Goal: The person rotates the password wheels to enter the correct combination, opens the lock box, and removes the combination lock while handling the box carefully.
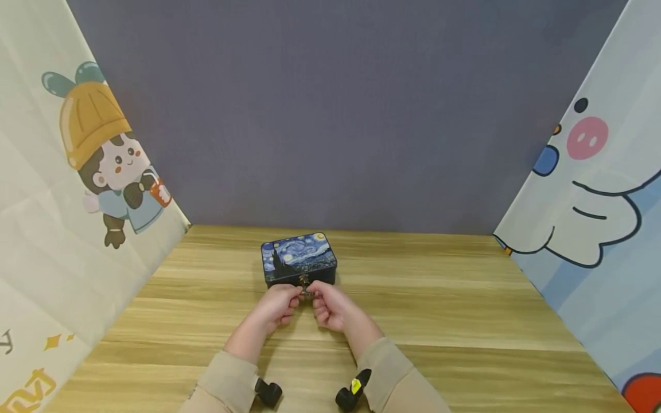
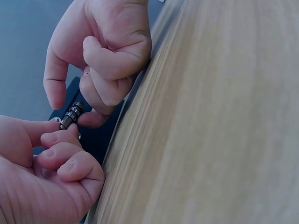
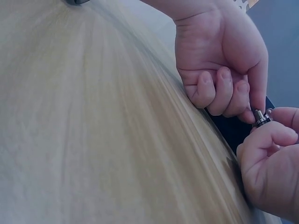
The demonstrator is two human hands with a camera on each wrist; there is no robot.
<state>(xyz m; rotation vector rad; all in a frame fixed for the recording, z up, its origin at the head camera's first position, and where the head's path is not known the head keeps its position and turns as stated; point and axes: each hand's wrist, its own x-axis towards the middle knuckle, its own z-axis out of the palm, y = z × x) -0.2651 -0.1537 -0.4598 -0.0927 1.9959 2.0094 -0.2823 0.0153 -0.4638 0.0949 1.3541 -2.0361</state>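
Note:
A small metal combination padlock (image 2: 73,113) with ringed dials hangs at the front of a dark tin box (image 1: 299,258); its lid carries a swirling blue night-sky painting. My left hand (image 1: 280,301) pinches one end of the padlock between thumb and forefinger, the other fingers curled in. From the opposite side, the thumb and forefinger of my right hand (image 1: 333,307) close around the dials, also with the remaining fingers curled. In the right wrist view the padlock (image 3: 262,118) is partly hidden by fingertips. The box's latch (image 1: 303,279) shows just above the hands.
The box stands near the back of a wood-grain table (image 1: 439,304), before a grey-blue wall panel (image 1: 330,115). Cartoon-printed sheets flank both sides, the left sheet (image 1: 41,229) and the right sheet (image 1: 609,229). Black wrist devices extend from both sleeves.

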